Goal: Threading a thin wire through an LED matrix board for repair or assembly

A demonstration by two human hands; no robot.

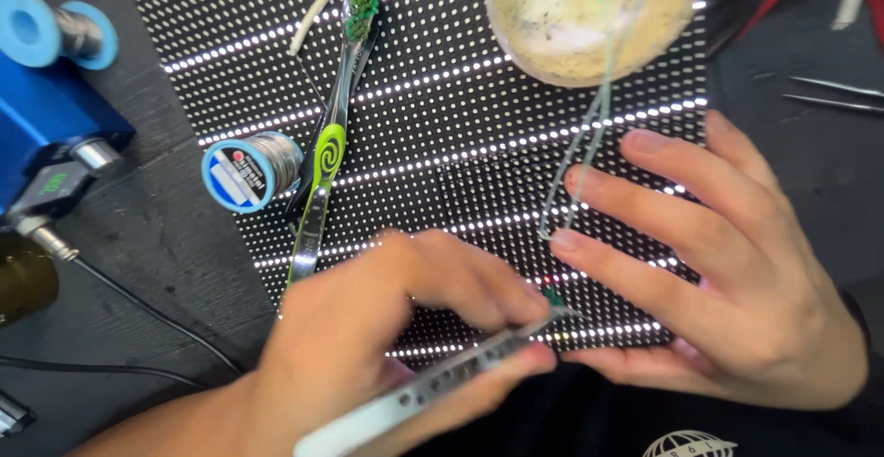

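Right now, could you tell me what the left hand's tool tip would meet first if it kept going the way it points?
Probably the right hand: the left hand aims its tweezers rightward over the LED panel, towards the right fingertips. Depth is unclear.

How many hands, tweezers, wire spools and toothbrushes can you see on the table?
Hands: 2 (left, right)
Tweezers: 2 (held pair, pair at right edge)
Solder spools: 2 (one, another)
Toothbrush: 1
Total: 7
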